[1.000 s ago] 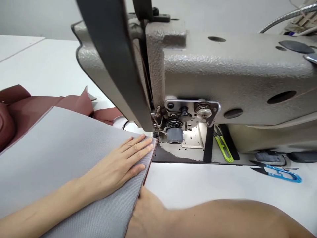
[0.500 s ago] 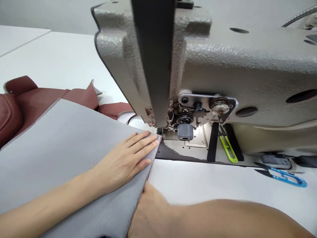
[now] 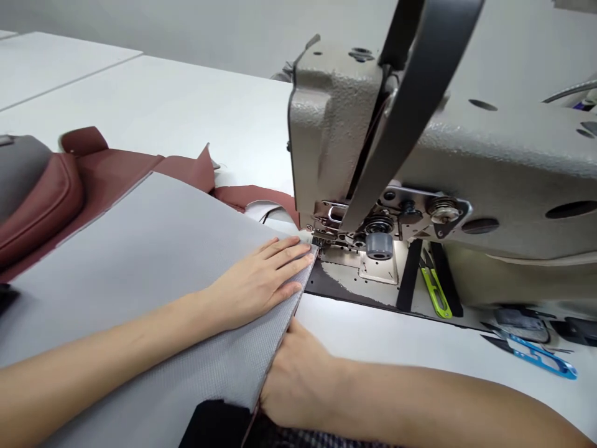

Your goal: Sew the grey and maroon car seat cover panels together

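Note:
My left hand (image 3: 261, 280) lies flat on a grey textured fabric panel (image 3: 153, 261), fingers stretched toward the sewing machine's needle area. Its fingertips rest near the panel's corner, close beside the presser foot (image 3: 319, 239). At the panel's right edge is my right hand (image 3: 303, 373), its fingers hidden beneath the fabric, so their grip does not show. A thin reddish layer shows along that edge. Dark red leather-like pieces (image 3: 125, 180) are spread beyond the panel on the left. The grey sewing machine (image 3: 336, 130) stands over the panel's corner.
Yellow-green thread snips (image 3: 436, 289) lie on the machine bed between black strips. Blue thread snips (image 3: 536, 354) lie on the white table (image 3: 373, 336) at right. A black patch (image 3: 217, 423) sits at the panel's near edge.
The view has shifted, so the machine, panel and hands appear farther right and more of the leather shows at left. Both hands keep about the same place on the panel.

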`<state>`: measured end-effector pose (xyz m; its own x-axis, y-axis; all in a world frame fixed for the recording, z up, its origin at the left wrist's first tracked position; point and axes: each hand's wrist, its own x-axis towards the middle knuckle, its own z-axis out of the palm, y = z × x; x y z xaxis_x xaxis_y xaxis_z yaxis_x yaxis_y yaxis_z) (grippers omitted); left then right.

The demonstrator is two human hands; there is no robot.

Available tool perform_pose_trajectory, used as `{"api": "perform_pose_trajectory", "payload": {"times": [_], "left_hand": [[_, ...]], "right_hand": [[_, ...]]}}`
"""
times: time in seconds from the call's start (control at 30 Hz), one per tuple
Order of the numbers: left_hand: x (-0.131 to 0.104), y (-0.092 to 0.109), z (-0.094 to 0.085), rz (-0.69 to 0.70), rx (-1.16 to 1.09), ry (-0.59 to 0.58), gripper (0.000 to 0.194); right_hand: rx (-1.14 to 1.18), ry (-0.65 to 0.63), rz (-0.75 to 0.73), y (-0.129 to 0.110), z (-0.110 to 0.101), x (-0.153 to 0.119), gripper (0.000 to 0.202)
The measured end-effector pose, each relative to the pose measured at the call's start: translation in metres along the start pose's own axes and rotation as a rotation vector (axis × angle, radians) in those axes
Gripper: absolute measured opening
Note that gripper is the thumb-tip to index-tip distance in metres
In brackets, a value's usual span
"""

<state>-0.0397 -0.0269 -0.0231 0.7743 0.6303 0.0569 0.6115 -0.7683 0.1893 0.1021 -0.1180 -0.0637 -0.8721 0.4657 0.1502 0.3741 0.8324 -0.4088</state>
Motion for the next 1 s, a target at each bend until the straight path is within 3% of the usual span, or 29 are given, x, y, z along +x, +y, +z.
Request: {"api": "perform_pose_trajectory", "payload": {"times": [0.3, 0.53, 0.8, 1.0], "left_hand": [[0.01, 0.007, 0.001, -0.036, 0.0, 0.015, 0.049], [0.012, 0.008, 0.001, -0.038, 0.016, 0.017, 0.048], [0.016, 0.007, 0.001, -0.037, 0.048, 0.043, 0.047], [0.016, 0.008, -0.001, -0.037, 0.03, 0.016, 0.043]], "right_hand": [[0.041, 0.089, -0.069, 0.011, -0.012, -0.012, 0.014], [0.086, 0.065, -0.049, 0.013, -0.008, -0.014, 0.015], [0.083, -0.107, 0.013, 0.014, -0.016, -0.007, 0.013], [0.097, -0.028, -0.009, 0.016, -0.007, -0.009, 0.012]]}}
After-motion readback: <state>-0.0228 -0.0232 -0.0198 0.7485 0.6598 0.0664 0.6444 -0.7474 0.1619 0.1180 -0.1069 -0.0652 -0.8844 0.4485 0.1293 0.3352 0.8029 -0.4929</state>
